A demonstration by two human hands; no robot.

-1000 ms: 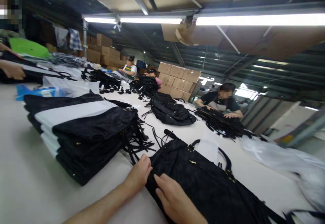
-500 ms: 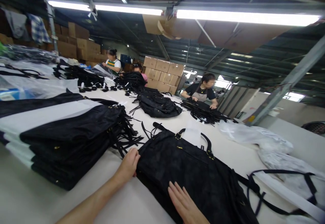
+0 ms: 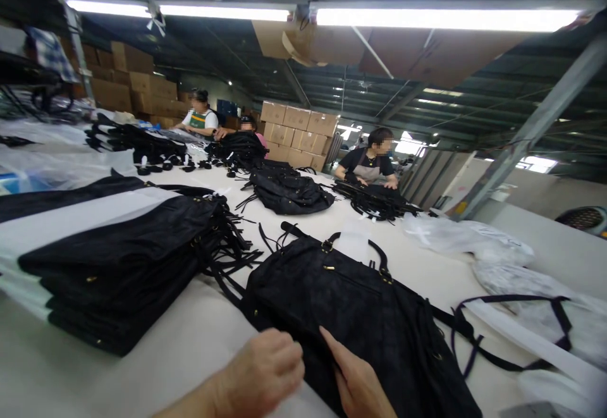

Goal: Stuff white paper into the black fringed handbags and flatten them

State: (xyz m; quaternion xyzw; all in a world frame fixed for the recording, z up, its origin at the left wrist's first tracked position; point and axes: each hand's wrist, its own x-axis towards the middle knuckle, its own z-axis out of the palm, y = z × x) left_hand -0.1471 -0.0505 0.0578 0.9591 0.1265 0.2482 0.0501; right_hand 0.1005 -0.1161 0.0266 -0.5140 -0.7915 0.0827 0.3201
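Observation:
A black handbag (image 3: 351,298) lies on the white table in front of me, with two short handles, gold-coloured rings and a zipped front pocket. My left hand (image 3: 268,370) is curled closed beside the bag's near edge, slightly blurred; its fingers hide whatever may be in them. Against the bag's front, close to that same edge, rests my right hand (image 3: 360,377), turned on its side with a finger stretched out and the thumb below. White paper (image 3: 355,245) shows between the handles. A long black strap (image 3: 507,361) trails off to the right.
On the left stands a pile of black bags (image 3: 128,247) with white paper between them. Another black bag (image 3: 291,190) lies farther back. Clear plastic bags (image 3: 502,247) lie at right. A co-worker (image 3: 367,159) handles flat black pieces across the table (image 3: 227,184).
My left hand has come off the bag's left corner and moved nearer to me and right, now curled. My right hand has turned from lying flat onto its side. The view has shifted slightly.

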